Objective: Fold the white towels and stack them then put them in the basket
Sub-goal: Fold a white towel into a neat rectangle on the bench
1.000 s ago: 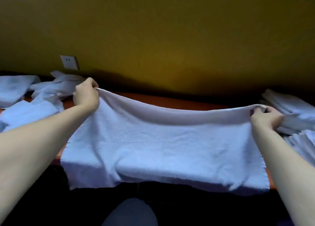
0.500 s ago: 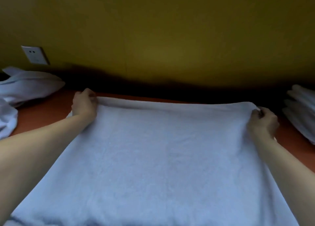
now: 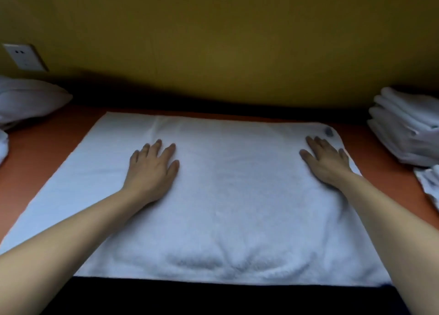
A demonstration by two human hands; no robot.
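The white towel (image 3: 228,196) now lies flat across the middle of the table (image 3: 35,143), its near edge at the table's front edge. A second ago it was held up by its far corners. The left hand (image 3: 152,169) and right hand (image 3: 325,162) have let go and rest palm-down on it, fingers spread and holding nothing. Spreading looks finished, so the first fold likely comes next. Folded towels (image 3: 408,129) sit stacked at the right edge; no basket is visible.
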